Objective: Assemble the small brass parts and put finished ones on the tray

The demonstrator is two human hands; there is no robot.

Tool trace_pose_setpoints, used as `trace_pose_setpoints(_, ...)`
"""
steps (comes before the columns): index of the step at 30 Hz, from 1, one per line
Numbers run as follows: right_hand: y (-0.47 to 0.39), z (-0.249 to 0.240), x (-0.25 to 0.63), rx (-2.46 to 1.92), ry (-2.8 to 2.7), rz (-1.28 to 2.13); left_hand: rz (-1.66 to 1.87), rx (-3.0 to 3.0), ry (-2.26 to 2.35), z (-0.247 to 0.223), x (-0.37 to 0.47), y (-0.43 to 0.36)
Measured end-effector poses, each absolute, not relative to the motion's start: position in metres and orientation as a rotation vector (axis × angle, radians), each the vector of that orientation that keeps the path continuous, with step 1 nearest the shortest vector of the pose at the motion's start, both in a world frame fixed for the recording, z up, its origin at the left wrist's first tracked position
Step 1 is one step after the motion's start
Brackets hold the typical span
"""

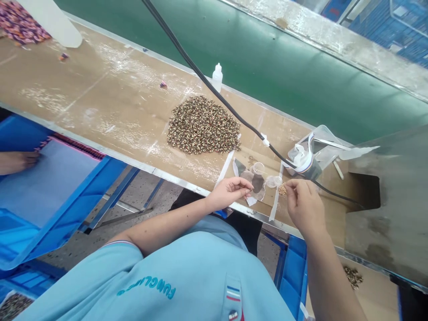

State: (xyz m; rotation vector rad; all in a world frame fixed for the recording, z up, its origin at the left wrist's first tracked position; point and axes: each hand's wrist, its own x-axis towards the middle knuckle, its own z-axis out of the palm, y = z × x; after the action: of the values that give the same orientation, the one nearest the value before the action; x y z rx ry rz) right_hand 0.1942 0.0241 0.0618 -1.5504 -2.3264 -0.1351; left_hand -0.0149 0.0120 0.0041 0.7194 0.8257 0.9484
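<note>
Above the near edge of the bench, my left hand (230, 192) is closed in a pinch, with something tiny and dark at its fingertips that I cannot make out. My right hand (306, 207) is also pinched, beside a little heap of tan beads (281, 191); whatever lies between its fingers is hidden. Between the hands are a small clear round cup (258, 168) and a clear round lid or dish (273, 181). A stained grey-brown patch (258, 183) lies under them. Past my left hand is a large pile of small brown-and-gold pieces (203, 125).
A white squeeze bottle (217, 77) stands behind the pile. A black cable (200, 73) crosses above the bench. A plastic bag (312, 154) lies at right beside a metal housing (391, 200). At left, another person's hand (22, 161) rests over a blue crate (63, 214).
</note>
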Motion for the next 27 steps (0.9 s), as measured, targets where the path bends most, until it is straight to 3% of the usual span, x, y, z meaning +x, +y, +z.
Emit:
trace_pose_setpoints(9, -0.006, 0.035, 0.152, -1.435, -2.117, 0.393, 0.852, 0.457, 0.722, 0.007, -0.018, 0.009)
trace_pose_setpoints(27, -0.004, 0.026, 0.142, -1.396, -2.170, 0.373, 0.829, 0.476, 0.749, 0.009, -0.019, 0.010)
